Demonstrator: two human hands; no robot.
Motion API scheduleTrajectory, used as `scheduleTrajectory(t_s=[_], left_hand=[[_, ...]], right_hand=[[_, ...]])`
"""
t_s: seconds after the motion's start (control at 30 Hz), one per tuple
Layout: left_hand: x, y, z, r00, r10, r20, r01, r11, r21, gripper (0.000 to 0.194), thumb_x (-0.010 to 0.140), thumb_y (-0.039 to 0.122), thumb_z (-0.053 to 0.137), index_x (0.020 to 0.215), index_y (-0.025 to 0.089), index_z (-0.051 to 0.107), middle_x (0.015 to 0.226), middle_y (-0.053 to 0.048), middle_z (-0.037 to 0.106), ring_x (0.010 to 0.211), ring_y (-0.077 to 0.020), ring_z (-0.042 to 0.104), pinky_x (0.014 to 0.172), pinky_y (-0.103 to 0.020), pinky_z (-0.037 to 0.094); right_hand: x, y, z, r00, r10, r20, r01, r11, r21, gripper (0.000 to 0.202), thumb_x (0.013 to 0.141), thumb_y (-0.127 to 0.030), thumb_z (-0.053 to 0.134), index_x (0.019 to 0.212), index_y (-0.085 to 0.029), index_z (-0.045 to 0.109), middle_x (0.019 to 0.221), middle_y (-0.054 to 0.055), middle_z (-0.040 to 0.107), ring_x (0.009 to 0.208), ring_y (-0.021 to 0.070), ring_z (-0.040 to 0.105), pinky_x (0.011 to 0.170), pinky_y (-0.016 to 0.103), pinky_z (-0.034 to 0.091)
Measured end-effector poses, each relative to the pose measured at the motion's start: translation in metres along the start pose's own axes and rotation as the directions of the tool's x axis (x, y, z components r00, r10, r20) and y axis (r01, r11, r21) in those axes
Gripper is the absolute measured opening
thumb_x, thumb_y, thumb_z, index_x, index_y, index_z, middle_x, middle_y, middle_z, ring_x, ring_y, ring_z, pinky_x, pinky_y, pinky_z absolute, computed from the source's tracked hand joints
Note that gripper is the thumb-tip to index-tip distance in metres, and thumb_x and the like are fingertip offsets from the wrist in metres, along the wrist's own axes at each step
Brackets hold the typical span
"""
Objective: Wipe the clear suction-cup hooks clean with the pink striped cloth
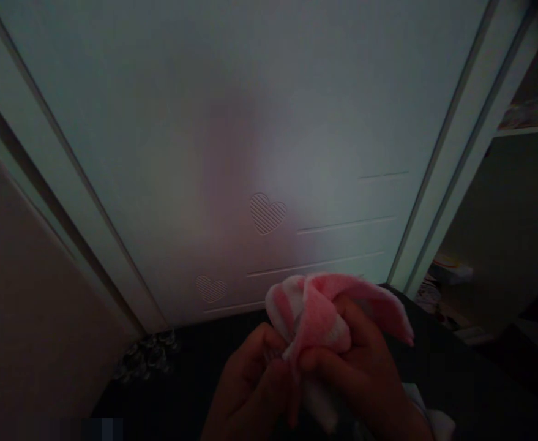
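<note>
I am closing my grip on a pink-and-white cloth (319,321) from two sides, and both hands are holding it narrow, with the fabric bunched between thumbs and fingers. In the head view, my left hand (253,383) is pinching the near left edge of the bundle, while my right hand (369,370) is gripping its right side, thumb toward the middle and fingers curling behind. A pink flap is draping over the right hand and pointing out to the right; stripes are showing on the bundle's left part. The cloth is being held up above a dark surface (188,392), low and right of centre. Beneath it, between my hands, a pale blurred shape (321,407) is showing, too unclear for me to name. By my right wrist, a light-coloured item (440,422) is lying at the lower edge of the view.

Behind the surface, a pale panel (158,153) is standing, bearing a larger striped heart (267,213), a smaller striped heart (211,289) and several thin grooves. A cluster of small, clear, shiny objects (152,355) is sitting in the far left corner, beside the wall (30,294). On the right, a dim shelf unit (521,202) is holding assorted items.
</note>
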State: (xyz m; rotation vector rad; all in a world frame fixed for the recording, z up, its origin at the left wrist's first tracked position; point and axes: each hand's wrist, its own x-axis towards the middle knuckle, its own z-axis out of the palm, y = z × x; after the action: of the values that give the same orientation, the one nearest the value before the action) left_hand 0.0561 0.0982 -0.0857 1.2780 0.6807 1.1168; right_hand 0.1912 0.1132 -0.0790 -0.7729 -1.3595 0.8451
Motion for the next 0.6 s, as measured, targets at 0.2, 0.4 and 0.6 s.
scheduleTrajectory(t_s=[0.2,0.4,0.6], left_hand=[[0.001,-0.005,0.0,0.99,-0.136,0.024,0.137,0.988,-0.072,0.056,0.065,0.073,0.057,0.071,0.018,0.048,0.043,0.009,0.039,0.038,-0.0045,0.027,0.041,-0.018,0.022],[0.002,-0.009,0.0,0.992,-0.033,0.122,0.042,0.996,-0.075,0.051,0.074,0.069,0.052,0.067,0.019,0.048,0.043,0.008,0.039,0.04,-0.0053,0.03,0.044,-0.019,0.024],[0.001,-0.002,0.006,0.997,-0.065,0.042,0.068,0.996,-0.058,0.053,0.071,0.07,0.054,0.062,0.019,0.045,0.042,0.008,0.036,0.041,-0.0055,0.029,0.043,-0.019,0.021]], right_hand=[[-0.004,0.011,0.001,0.956,-0.283,-0.073,0.258,0.935,-0.243,0.031,0.075,-0.051,0.063,0.072,-0.02,0.058,0.062,-0.003,0.054,0.05,0.0096,0.044,0.04,0.018,0.039],[-0.003,0.014,0.001,0.91,-0.41,-0.054,0.374,0.872,-0.315,0.032,0.092,-0.046,0.041,0.074,-0.022,0.052,0.062,-0.004,0.052,0.053,0.0095,0.048,0.048,0.019,0.041],[-0.003,0.009,0.003,0.919,-0.387,-0.073,0.351,0.889,-0.294,0.037,0.096,-0.037,0.035,0.07,-0.021,0.054,0.061,-0.004,0.054,0.053,0.009,0.049,0.05,0.019,0.04]])
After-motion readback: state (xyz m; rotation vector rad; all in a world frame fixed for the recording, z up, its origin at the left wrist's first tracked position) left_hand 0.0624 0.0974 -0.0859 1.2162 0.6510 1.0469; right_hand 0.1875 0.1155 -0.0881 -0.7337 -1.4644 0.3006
